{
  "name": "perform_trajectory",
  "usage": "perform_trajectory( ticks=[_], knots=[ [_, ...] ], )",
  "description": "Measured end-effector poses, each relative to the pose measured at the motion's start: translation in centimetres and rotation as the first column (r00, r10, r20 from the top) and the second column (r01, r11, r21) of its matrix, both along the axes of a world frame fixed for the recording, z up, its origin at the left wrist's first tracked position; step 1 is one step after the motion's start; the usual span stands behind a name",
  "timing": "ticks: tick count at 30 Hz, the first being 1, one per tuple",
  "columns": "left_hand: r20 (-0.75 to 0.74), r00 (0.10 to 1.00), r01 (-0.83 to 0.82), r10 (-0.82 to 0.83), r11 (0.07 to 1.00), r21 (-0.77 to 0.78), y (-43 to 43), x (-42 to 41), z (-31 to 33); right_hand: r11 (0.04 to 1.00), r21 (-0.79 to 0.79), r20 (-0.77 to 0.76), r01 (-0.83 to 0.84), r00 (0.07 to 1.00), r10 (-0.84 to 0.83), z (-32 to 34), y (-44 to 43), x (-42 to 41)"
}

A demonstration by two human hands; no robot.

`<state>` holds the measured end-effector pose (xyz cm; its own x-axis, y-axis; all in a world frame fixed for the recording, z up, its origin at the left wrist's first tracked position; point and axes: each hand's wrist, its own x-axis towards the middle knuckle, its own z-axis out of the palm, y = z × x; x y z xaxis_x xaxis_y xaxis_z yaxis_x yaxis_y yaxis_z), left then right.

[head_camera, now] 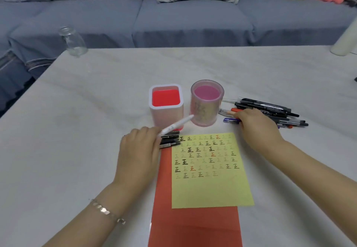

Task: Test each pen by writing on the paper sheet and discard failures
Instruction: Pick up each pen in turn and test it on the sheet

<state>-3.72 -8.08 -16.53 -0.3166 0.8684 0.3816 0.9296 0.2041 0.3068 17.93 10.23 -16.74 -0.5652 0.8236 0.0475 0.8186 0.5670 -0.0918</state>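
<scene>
A yellow paper sheet point(210, 185) covered with rows of written marks lies on a red sheet point(195, 225). My left hand point(139, 150) holds a white pen point(176, 126) that points up and right toward the holders, with several black pens point(171, 141) bunched under its fingers. My right hand point(257, 125) rests on the pile of pens point(270, 109) to the right of the sheet, its fingers touching an orange pen point(236, 110). A square red pen holder point(166, 103) and a round pink pen holder point(206, 102) stand empty behind the sheet.
The white table point(87, 111) carries a clear glass bottle point(73, 41) at its far left corner and a white cylinder point(345, 42) at the far right. A grey sofa point(183, 18) with cushions runs behind the table.
</scene>
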Motion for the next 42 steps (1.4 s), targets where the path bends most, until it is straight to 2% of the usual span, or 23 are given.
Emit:
perform_trajectory(
  ticks=[3,8,11,14,17,20,22,24,26,27,28,29,30,31,32,33,35,38,42],
  knots=[
    [-0.040,0.998,-0.051,0.049,0.997,-0.051,-0.3,-2.8,-1.5,1.000,0.018,0.186,-0.007,0.983,0.003,-0.9,0.8,-0.2],
    [-0.088,0.984,-0.165,0.153,0.974,-0.153,0.5,-4.6,-3.4,1.000,0.007,0.231,-0.017,0.973,0.015,-1.3,1.7,0.4],
    [-0.060,0.986,-0.164,0.158,0.979,-0.120,1.3,-3.4,-3.3,0.993,0.043,0.263,-0.106,0.960,0.091,-0.9,0.8,0.7],
    [0.012,0.998,-0.065,0.065,0.998,0.006,1.9,-0.4,-1.8,0.986,0.001,0.043,-0.165,0.985,0.164,0.9,-1.2,1.2],
    [0.116,0.965,0.232,-0.237,0.971,0.053,2.1,3.4,0.1,0.961,-0.046,-0.214,-0.272,0.943,0.257,2.6,-3.8,1.9],
    [-0.016,0.904,0.428,-0.428,0.904,0.000,2.1,6.8,1.1,0.904,-0.087,-0.305,-0.419,0.875,0.376,4.4,-7.0,2.3],
    [-0.056,0.904,0.422,-0.424,0.906,-0.034,2.1,8.1,1.1,0.873,0.041,-0.285,-0.485,0.832,0.476,4.8,-7.9,2.7],
    [-0.015,0.931,0.364,-0.366,0.929,-0.065,2.0,8.6,1.5,0.873,0.236,-0.330,-0.428,0.809,0.486,4.5,-7.9,3.4],
    [0.093,0.956,0.289,-0.278,0.948,-0.135,1.4,8.8,2.3,0.920,0.335,-0.506,-0.205,0.784,0.359,4.4,-8.2,4.0],
    [0.174,0.956,0.259,-0.237,0.958,-0.120,1.2,8.8,2.2,0.953,0.297,-0.627,-0.066,0.739,0.246,4.7,-8.6,4.0],
    [0.292,0.935,0.232,-0.202,0.970,-0.074,0.8,8.7,2.1,0.983,0.176,-0.746,0.046,0.658,0.103,4.9,-9.2,3.9],
    [0.403,0.892,0.244,-0.205,0.969,-0.046,0.4,8.7,2.1,0.996,-0.016,-0.835,0.092,0.546,-0.064,5.0,-9.7,3.5],
    [0.460,0.858,0.275,-0.230,0.961,-0.032,0.3,8.7,2.1,0.972,-0.231,-0.865,0.051,0.447,-0.229,5.0,-10.1,2.8],
    [0.489,0.830,0.315,-0.269,0.949,-0.013,0.2,8.8,2.2,0.912,-0.407,-0.846,-0.053,0.399,-0.354,4.8,-10.4,2.3],
    [0.496,0.811,0.361,-0.310,0.933,-0.007,0.2,8.9,2.1,0.833,-0.527,-0.810,-0.168,0.395,-0.433,4.6,-10.7,1.7],
    [0.488,0.799,0.410,-0.351,0.912,-0.014,0.2,9.1,2.1,0.765,-0.593,-0.781,-0.251,0.413,-0.470,4.4,-11.0,1.1],
    [0.463,0.795,0.459,-0.392,0.888,-0.037,0.1,9.6,2.3,0.718,-0.629,-0.762,-0.298,0.418,-0.494,4.0,-11.6,0.0],
    [0.458,0.787,0.481,-0.412,0.876,-0.038,0.0,9.8,2.4,0.742,-0.628,-0.769,-0.234,0.336,-0.544,3.4,-12.0,-0.9],
    [0.477,0.766,0.491,-0.430,0.871,-0.003,0.0,9.5,2.4,0.770,-0.591,-0.798,-0.240,0.311,-0.516,3.1,-12.1,-1.3]
  ],
)
